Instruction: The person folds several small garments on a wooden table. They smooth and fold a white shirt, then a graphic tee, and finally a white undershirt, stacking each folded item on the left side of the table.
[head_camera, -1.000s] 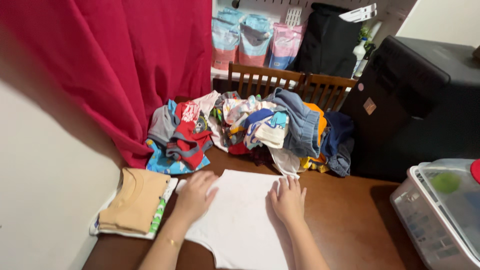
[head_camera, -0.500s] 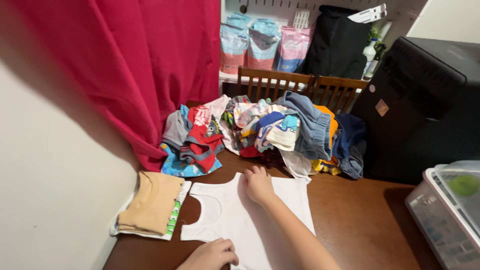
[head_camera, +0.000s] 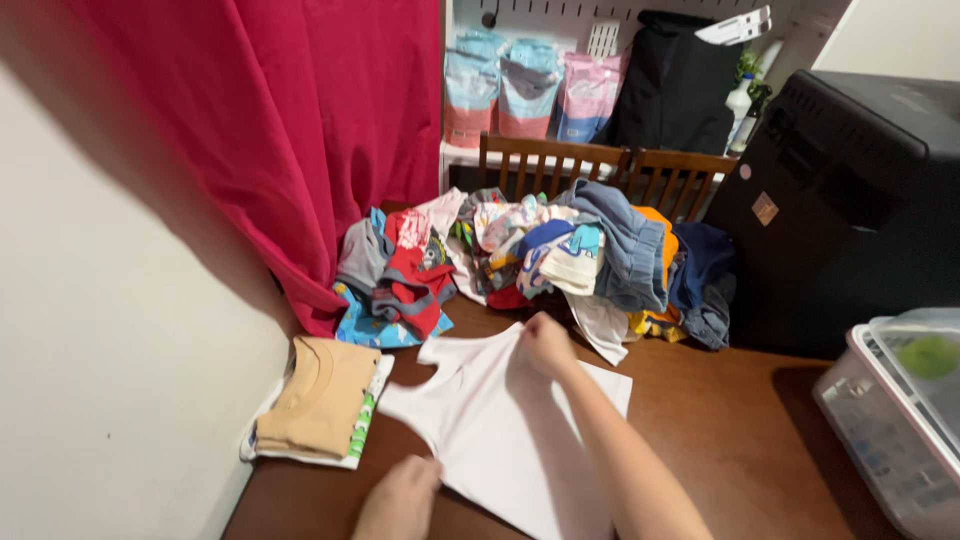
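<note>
A white sleeveless top (head_camera: 500, 425) lies spread on the dark wooden table (head_camera: 740, 440). My right hand (head_camera: 545, 345) reaches across it and pinches its far edge near the shoulder straps, lifting the cloth a little. Close to me, my left hand (head_camera: 400, 498) rests on the near left edge of the top, fingers curled on the fabric. Behind the top sits a heap of mixed coloured clothes (head_camera: 530, 260).
A folded stack with a tan shirt on top (head_camera: 322, 398) lies at the left by the wall. A red curtain (head_camera: 300, 140) hangs behind. Wooden chair backs (head_camera: 600, 170), a black appliance (head_camera: 850, 210) and a clear plastic bin (head_camera: 895, 420) stand at the right.
Both hands lay flat on the white top a second ago. Since then my right hand has reached to its far edge and my left hand has drawn back to its near edge.
</note>
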